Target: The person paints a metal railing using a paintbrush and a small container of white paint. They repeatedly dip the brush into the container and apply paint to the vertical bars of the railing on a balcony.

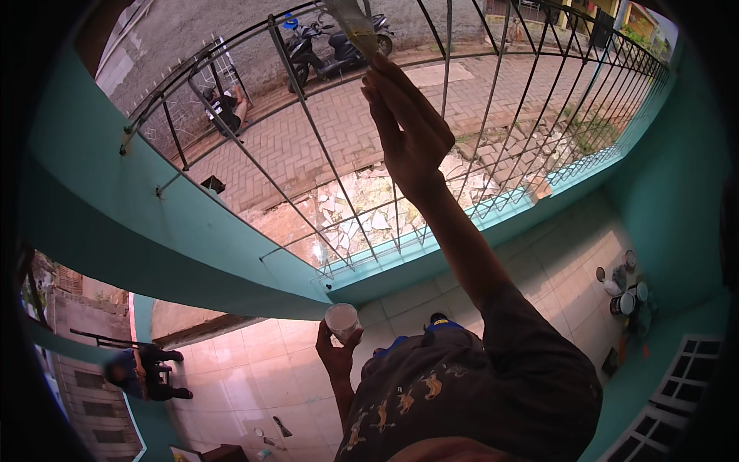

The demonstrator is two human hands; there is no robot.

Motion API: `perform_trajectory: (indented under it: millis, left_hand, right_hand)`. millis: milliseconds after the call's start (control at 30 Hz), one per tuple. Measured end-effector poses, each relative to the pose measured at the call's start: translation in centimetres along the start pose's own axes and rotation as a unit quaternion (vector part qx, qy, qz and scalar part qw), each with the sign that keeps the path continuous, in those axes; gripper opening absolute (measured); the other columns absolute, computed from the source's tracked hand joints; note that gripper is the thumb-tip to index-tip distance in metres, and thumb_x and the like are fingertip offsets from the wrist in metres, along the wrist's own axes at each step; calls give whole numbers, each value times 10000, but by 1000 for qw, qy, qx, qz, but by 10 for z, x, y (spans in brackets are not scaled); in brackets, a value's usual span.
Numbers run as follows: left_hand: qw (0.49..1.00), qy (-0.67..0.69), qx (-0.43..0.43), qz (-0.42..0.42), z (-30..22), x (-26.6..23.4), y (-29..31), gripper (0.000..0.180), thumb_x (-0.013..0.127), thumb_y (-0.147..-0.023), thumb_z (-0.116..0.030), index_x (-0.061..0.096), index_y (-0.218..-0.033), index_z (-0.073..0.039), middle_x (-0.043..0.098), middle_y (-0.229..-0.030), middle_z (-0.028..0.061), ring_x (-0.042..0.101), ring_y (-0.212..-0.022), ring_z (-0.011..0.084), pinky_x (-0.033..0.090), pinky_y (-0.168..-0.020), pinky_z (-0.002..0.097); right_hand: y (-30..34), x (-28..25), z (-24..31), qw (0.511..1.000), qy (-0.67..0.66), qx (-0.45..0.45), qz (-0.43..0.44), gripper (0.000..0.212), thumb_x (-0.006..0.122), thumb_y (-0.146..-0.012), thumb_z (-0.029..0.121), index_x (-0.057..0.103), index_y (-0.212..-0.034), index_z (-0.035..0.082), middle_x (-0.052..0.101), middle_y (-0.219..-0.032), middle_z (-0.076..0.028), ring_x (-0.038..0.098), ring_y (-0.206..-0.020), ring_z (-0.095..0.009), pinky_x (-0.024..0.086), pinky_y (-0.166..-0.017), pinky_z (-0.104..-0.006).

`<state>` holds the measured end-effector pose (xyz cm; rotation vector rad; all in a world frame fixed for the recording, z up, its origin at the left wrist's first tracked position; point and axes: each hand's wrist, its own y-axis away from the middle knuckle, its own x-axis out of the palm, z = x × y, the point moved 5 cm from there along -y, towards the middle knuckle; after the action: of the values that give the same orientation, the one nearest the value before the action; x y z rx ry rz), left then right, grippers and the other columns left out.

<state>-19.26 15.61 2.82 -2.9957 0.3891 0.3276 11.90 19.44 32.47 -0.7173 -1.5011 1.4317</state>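
Observation:
My left hand (336, 353) is wrapped round a small white tub (341, 317), held low in front of my body. Its top faces up and looks pale inside. Stretched up and forward, my right hand (412, 127) has its fingers closed on the lower end of a flat pale tool (356, 27). That tool widens toward the top edge of the view, where it is cut off; it looks like a scraper or a brush, but I cannot tell which. Behind the right hand stands a black metal railing (445, 77).
Turquoise walls (192, 254) frame the railing. Several tubs (623, 302) stand by the right wall. Small tools (282, 426) lie on the tiled floor (254, 377). One person (142, 373) sits at the left; another (227, 110) is outside near a motorcycle (339, 50).

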Motion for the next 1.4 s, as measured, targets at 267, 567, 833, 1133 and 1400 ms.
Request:
perform_trajectory:
  millis: [267, 567, 833, 1133, 1400]
  left_hand:
    - [1000, -6, -4, -4, 1, 6, 7, 599, 888, -691, -158, 594, -1192, -14, 665, -1110, 104, 629, -1071, 233, 478, -954, 377]
    - [1000, -5, -3, -14, -1, 3, 7, 601, 899, -684, -168, 599, -1180, -11, 668, -1084, 103, 633, -1047, 227, 483, -940, 380]
    - [1000, -11, 2, -9, 0, 8, 6, 642, 922, -660, -217, 605, -1180, -14, 674, -1081, 103, 634, -1044, 228, 481, -943, 382]
    - [998, -56, 16, -4, -13, 36, 9, 590, 898, -666, -170, 605, -1157, -21, 666, -1074, 85, 632, -1037, 219, 486, -933, 369]
    - [998, -57, 3, 22, -28, 96, 13, 653, 932, -644, -199, 605, -1181, -25, 678, -1079, 90, 640, -1040, 221, 484, -952, 376]
  right_hand:
    - [4, -4, 0, 1000, -14, 18, -10, 267, 724, -845, -29, 692, -1110, -24, 681, -1195, -171, 707, -1015, -269, 599, -825, -328]
    - [4, -1, 1, 999, -35, 14, -20, 274, 750, -823, -20, 697, -1092, -9, 679, -1199, -170, 709, -1006, -272, 590, -807, -329]
    - [35, -24, -1, 993, -67, 98, 26, 274, 746, -827, -18, 690, -1096, -18, 675, -1200, -190, 715, -998, -255, 598, -809, -335]
    - [127, -161, -10, 833, -247, 476, -137, 276, 536, -1027, 196, 625, -1066, -62, 678, -1100, -273, 717, -726, -278, 597, -638, -353]
    - [221, -257, -37, 628, -266, 712, -167, 218, 555, -1023, 196, 630, -1068, -4, 693, -1087, -209, 684, -725, -158, 583, -669, -281]
